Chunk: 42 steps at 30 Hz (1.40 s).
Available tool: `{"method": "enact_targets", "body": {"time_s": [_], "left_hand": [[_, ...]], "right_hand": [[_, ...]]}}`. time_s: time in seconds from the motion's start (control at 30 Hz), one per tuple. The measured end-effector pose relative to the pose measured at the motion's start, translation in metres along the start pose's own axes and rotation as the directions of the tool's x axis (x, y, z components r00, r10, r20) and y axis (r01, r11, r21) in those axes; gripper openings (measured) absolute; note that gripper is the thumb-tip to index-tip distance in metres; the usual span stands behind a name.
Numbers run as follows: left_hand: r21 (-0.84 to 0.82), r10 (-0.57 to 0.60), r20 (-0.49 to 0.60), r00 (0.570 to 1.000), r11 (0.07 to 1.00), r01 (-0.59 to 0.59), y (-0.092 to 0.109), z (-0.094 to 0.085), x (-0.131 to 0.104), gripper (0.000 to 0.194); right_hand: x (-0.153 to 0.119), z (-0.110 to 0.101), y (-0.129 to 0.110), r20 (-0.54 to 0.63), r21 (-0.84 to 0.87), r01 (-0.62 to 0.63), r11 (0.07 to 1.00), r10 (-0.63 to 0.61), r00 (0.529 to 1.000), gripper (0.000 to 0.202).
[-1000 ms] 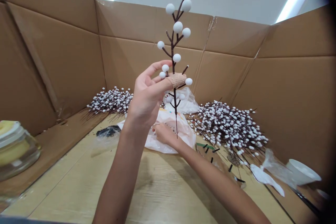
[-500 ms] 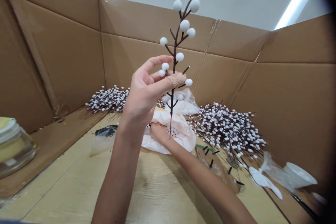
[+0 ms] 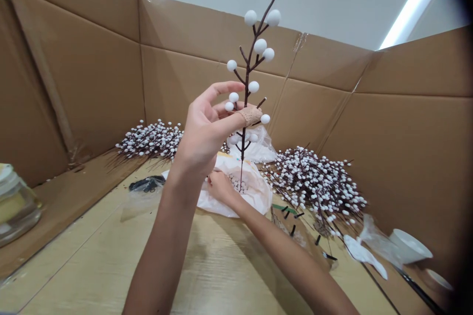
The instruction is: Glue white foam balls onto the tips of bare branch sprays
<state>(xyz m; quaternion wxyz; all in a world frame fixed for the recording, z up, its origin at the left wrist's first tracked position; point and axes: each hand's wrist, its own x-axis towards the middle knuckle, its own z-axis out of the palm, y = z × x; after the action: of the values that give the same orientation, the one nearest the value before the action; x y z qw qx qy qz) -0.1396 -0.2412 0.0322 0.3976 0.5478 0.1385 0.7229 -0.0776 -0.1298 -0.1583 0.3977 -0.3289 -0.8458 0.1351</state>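
My left hand [image 3: 201,130] is closed on an artificial berry branch [image 3: 247,75], pinching its brown stem between thumb and fingers. The branch stands upright, with white berries on several twigs; other twig ends are bare, and a thin wire end points down. A tan covering wraps the left thumb. Lower and farther off, my right hand [image 3: 222,188] reaches into a white plastic bag [image 3: 260,192] of loose white berries [image 3: 238,183]. Its fingers look curled together, partly behind my left wrist; anything in them is hidden.
Heaps of white-berried branches lie left [image 3: 151,140] and right [image 3: 318,182]. Behind the bag is a clear bag [image 3: 260,145] of white pieces. A glass jar [image 3: 16,206] stands far left, a white cup [image 3: 410,246] right. Short black pieces lie near a cardboard wall [image 3: 414,157] enclosure.
My right hand has drawn up slightly within the bag, and more of its curled fingers shows. The branch appears slightly lower, still in my left hand. The view has shifted a little.
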Motion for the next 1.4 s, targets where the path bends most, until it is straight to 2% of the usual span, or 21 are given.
{"method": "enact_targets", "body": {"time_s": [0.07, 0.17, 0.3, 0.37, 0.43, 0.47, 0.53, 0.67, 0.8, 0.9, 1.1, 1.27, 1.4], "left_hand": [[0.031, 0.018, 0.013, 1.000, 0.999, -0.018, -0.001, -0.002, 0.001, 0.035], [0.067, 0.043, 0.035, 0.998, 0.997, -0.045, -0.002, -0.003, 0.002, 0.037], [0.078, 0.025, 0.039, 0.999, 0.997, -0.028, 0.001, -0.001, 0.001, 0.034], [0.066, -0.015, 0.022, 1.000, 0.998, 0.013, 0.003, 0.002, 0.000, 0.031], [0.035, -0.062, 0.025, 0.998, 0.998, 0.061, 0.004, 0.004, -0.001, 0.030], [0.014, -0.083, 0.041, 0.996, 0.996, 0.083, 0.004, 0.005, -0.001, 0.030], [-0.029, -0.123, 0.086, 0.989, 0.992, 0.125, 0.003, 0.007, -0.002, 0.031], [-0.066, -0.212, 0.162, 0.964, 0.972, 0.225, 0.001, 0.013, -0.005, 0.032], [-0.076, -0.259, 0.209, 0.943, 0.957, 0.280, -0.002, 0.020, -0.007, 0.033], [-0.064, -0.275, 0.232, 0.933, 0.953, 0.297, -0.004, 0.025, -0.009, 0.034], [-0.031, -0.260, 0.227, 0.939, 0.961, 0.273, -0.008, 0.035, -0.012, 0.034], [-0.012, -0.256, 0.241, 0.936, 0.964, 0.267, -0.014, 0.044, -0.014, 0.036], [0.015, -0.267, 0.249, 0.931, 0.962, 0.272, -0.020, 0.048, -0.015, 0.037]], "right_hand": [[0.002, -0.005, -0.001, 0.101, 0.099, -0.101, 0.990, 0.091, 0.991, 0.020], [-0.001, -0.020, -0.009, 0.232, 0.283, -0.257, 0.924, 0.194, 0.953, 0.018], [-0.011, -0.061, -0.030, 0.384, 0.530, -0.349, 0.773, 0.148, 0.911, 0.029], [-0.015, -0.087, -0.040, 0.401, 0.630, -0.374, 0.681, 0.127, 0.907, 0.035], [-0.017, -0.114, -0.049, 0.381, 0.782, -0.414, 0.466, 0.168, 0.909, 0.031], [-0.019, -0.126, -0.052, 0.358, 0.827, -0.400, 0.394, 0.180, 0.916, 0.029], [-0.021, -0.148, -0.056, 0.290, 0.880, -0.338, 0.335, 0.186, 0.939, 0.025], [-0.027, -0.183, -0.064, 0.088, 0.900, -0.169, 0.403, 0.212, 0.973, 0.020], [-0.035, -0.206, -0.078, -0.068, 0.879, -0.056, 0.474, 0.241, 0.968, 0.022], [-0.041, -0.218, -0.089, -0.147, 0.850, 0.015, 0.526, 0.210, 0.967, 0.019], [-0.050, -0.233, -0.096, -0.212, 0.815, 0.108, 0.569, 0.121, 0.970, 0.011], [-0.049, -0.235, -0.097, -0.360, 0.767, 0.194, 0.612, 0.160, 0.919, 0.009], [-0.047, -0.231, -0.103, -0.368, 0.771, 0.206, 0.603, 0.158, 0.916, 0.010]]}}
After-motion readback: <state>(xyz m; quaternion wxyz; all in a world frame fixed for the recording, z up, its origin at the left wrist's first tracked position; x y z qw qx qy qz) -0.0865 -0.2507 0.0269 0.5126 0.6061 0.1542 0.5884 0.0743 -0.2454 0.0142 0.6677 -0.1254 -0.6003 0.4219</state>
